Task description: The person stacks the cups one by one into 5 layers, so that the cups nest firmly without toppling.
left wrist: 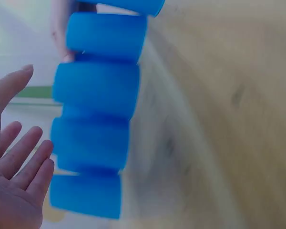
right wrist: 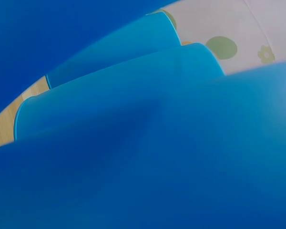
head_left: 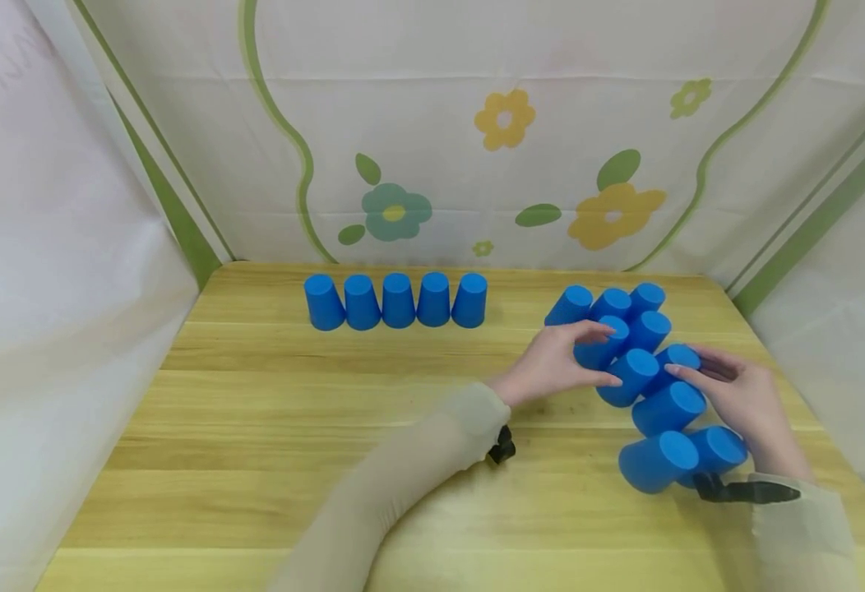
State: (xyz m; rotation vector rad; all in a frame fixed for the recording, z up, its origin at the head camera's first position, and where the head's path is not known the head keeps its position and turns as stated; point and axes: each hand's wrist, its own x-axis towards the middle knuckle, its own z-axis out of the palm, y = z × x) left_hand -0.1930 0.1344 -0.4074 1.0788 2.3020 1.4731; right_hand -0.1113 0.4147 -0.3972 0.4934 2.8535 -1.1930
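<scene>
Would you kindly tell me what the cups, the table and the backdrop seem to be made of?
Cups: probably smooth, satin plastic, given their even blue colour and soft sheen. Table: wood or laminate, perhaps lightly glossy; grain shows. Backdrop: likely matt printed cloth, with creases, though thin vinyl is possible.

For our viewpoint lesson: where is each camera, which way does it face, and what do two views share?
Head: head-worn, facing forward and down at blue cups on the wooden table; left hand, right hand and sleeves show.
Left wrist: worn there, facing a line of cups; left hand shows, perhaps part of the right.
Right wrist: worn there, facing close cups and the backdrop; no hand shows.
Shared, head and left wrist: the left hand.
</scene>
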